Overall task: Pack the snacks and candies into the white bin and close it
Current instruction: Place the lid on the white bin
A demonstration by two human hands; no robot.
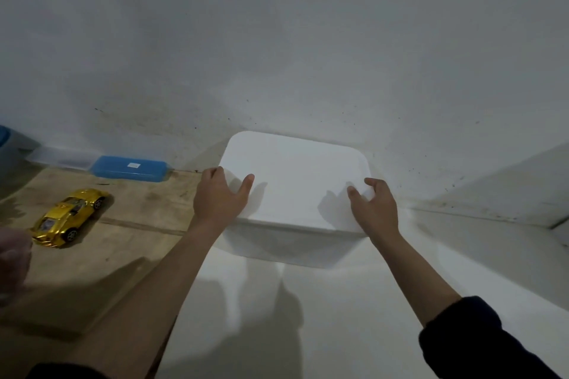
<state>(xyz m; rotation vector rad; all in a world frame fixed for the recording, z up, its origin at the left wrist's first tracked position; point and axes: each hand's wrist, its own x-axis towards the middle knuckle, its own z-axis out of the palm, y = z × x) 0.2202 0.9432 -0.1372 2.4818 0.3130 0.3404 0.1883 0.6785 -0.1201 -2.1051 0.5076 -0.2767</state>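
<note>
The white bin [286,248] stands against the wall on a white surface, with its white lid [295,175] lying flat on top. My left hand [220,197] lies on the lid's left edge, thumb on top and fingers curled over the side. My right hand [374,204] holds the lid's right edge the same way, thumb on top. The lid hides the inside of the bin, and no snacks or candies are in sight.
A gold toy car [69,217] sits on the brown surface at the left. A blue plastic box [131,167] lies by the wall behind it. A crumpled clear bag [12,258] shows at the left edge. The grey wall [277,40] rises right behind the bin.
</note>
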